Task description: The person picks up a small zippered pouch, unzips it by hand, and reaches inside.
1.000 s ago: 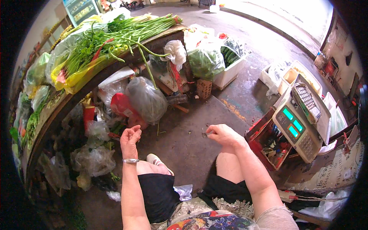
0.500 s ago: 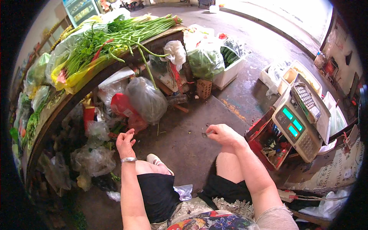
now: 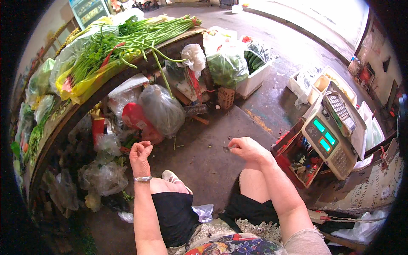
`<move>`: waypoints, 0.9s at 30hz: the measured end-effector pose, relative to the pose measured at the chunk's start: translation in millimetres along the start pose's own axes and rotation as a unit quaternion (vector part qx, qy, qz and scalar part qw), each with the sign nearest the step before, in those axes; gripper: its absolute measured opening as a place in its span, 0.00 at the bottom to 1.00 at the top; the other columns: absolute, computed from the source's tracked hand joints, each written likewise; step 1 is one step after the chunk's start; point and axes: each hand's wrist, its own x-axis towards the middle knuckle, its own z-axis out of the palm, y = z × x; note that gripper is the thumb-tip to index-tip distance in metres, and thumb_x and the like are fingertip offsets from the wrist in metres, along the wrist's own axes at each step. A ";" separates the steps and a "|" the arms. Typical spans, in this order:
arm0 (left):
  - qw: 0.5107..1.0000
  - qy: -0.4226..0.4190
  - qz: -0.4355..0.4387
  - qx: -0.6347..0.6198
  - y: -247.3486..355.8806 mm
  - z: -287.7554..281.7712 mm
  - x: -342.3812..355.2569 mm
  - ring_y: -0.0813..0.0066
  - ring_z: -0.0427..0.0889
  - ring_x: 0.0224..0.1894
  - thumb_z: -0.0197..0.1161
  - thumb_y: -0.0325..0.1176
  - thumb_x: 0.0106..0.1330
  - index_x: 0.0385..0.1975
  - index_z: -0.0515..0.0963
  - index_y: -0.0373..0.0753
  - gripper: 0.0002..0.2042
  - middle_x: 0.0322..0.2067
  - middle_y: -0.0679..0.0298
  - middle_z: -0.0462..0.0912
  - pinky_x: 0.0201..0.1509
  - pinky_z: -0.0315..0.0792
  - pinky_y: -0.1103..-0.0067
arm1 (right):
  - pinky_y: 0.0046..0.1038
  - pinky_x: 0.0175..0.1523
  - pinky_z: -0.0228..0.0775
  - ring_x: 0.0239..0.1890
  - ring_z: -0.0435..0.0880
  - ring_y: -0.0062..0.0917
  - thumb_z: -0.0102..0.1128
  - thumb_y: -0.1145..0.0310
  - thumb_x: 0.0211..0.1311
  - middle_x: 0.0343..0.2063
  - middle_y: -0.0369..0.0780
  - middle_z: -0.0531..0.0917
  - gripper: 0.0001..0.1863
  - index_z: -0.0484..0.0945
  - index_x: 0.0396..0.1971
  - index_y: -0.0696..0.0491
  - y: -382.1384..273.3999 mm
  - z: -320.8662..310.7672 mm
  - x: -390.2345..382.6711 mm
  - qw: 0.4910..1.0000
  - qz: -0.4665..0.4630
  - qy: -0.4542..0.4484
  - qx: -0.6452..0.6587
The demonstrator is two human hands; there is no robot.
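Observation:
I sit low with both knees in view. My left hand (image 3: 140,154) is raised above my left knee, its fingers curled in on themselves with nothing in them; a silver bangle (image 3: 143,179) circles the wrist. My right hand (image 3: 246,148) hovers over the concrete floor in front of my right knee, its fingertips pinched on a small dark piece (image 3: 226,148) that is too small to identify. Nearest the left hand are a red plastic bag (image 3: 135,119) and a clear bulging bag (image 3: 163,110).
A curved stall table (image 3: 127,78) at left carries long green beans (image 3: 153,34) and leafy greens in a yellow bag. Many plastic bags pile beneath it. A white foam box (image 3: 255,76) holds cucumbers. An electronic scale (image 3: 335,131) sits on a red crate (image 3: 297,157) at right.
My left hand dipped slightly and came back up, its fingers curling tighter. My right hand has stayed where it was.

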 end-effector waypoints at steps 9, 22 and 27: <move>1.000 0.023 -0.004 0.020 -5.7 -7.4 2.5 0.80 0.78 0.37 0.67 0.19 0.55 0.20 0.67 0.43 0.14 0.25 0.71 0.75 0.41 0.68 0.84 | 0.35 0.51 0.73 0.44 0.82 0.41 0.57 0.66 0.56 0.38 0.48 0.84 0.14 0.79 0.40 0.57 -2.5 0.7 1.7 1.000 -0.005 -0.003 -0.001; 0.989 0.111 -0.086 0.046 -5.5 -12.9 1.1 0.72 0.85 0.41 0.66 0.25 0.58 0.22 0.67 0.47 0.12 0.28 0.71 0.79 0.32 0.71 0.85 | 0.35 0.50 0.73 0.43 0.82 0.41 0.57 0.66 0.56 0.37 0.48 0.84 0.14 0.79 0.41 0.56 0.5 0.4 0.4 1.000 0.000 -0.002 -0.002; 0.999 0.039 -0.022 0.016 -4.6 -9.5 0.6 0.79 0.78 0.31 0.68 0.21 0.55 0.22 0.66 0.46 0.15 0.24 0.73 0.72 0.34 0.69 0.85 | 0.35 0.50 0.73 0.43 0.82 0.41 0.57 0.66 0.56 0.37 0.48 0.84 0.14 0.79 0.41 0.57 2.0 1.5 2.0 1.000 0.000 -0.006 -0.002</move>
